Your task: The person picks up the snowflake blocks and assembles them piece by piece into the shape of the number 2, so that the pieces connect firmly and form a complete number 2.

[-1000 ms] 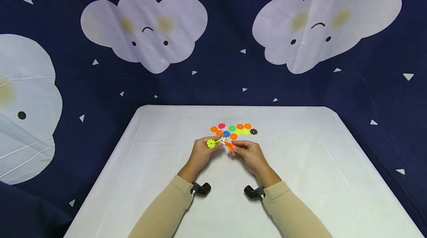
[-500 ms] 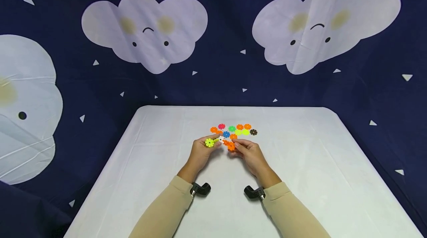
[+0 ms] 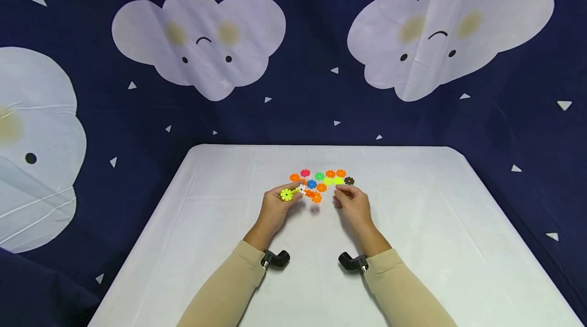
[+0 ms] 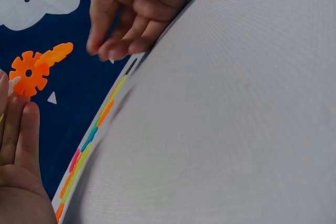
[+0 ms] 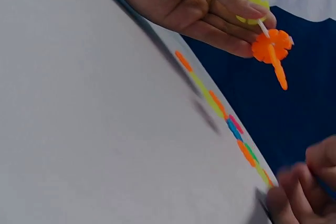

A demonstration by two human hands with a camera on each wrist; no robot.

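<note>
On the white table (image 3: 312, 276), before a dark blue backdrop (image 3: 302, 118) printed with clouds, loose flower-shaped discs lie in a cluster just beyond the hands: several orange ones, a pink disc (image 3: 305, 173), a green disc (image 3: 319, 176), a blue disc (image 3: 312, 184), yellow ones and a dark disc (image 3: 349, 181). The left hand's fingertips partly cover one orange disc there. Both wrist views show the cluster almost edge-on, so its shapes are hard to read; the right hand is blurred and cut off in the right wrist view. A linked chain of discs (image 3: 316, 197), yellow, white and orange, is pinched by the left hand (image 3: 276, 208), its white disc largely hidden, its orange end pointing toward the right hand (image 3: 357, 208), which is apart from it, fingers loosely bent around nothing visible.
</note>
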